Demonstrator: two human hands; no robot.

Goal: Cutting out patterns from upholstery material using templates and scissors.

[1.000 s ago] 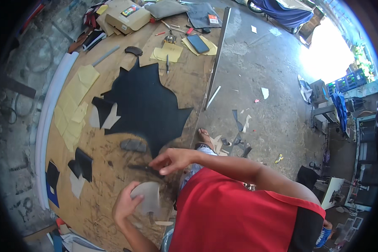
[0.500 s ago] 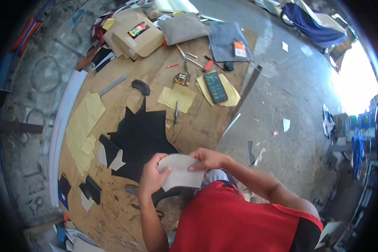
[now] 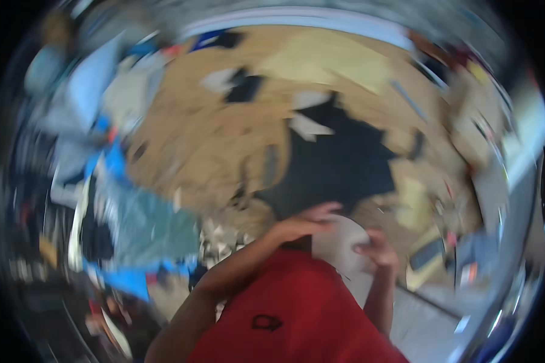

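Note:
A pale grey cut sheet [image 3: 339, 241] with a rounded edge is in front of my red shirt. My right hand [image 3: 378, 249] grips its right side, thumb on the upper face. At the sheet's left edge my left hand [image 3: 309, 224] reaches over with fingers stretched and somewhat apart, blurred by motion; its thumb cannot be made out. Just beyond my hands lies a large black sheet [image 3: 345, 163] with an irregular outline. Pale scraps [image 3: 310, 127] lie on its far left part. Dark-handled scissors [image 3: 241, 187] appear to lie left of it, smeared.
Yellow paper sheets [image 3: 330, 57] cover the wooden board's [image 3: 188, 121] far side, before a long pale roll [image 3: 297, 17]. Black pieces [image 3: 243, 88] lie at far left. At right are a dark calculator-like device [image 3: 427, 254] and a grey cloth [image 3: 475, 257]. A grey-green plastic bag [image 3: 151, 221] stands left.
The whole view has swung round to the left and blurred, bringing the bags at left into sight. The pale sheet remains at my hands; my left fingers now stretch over its edge.

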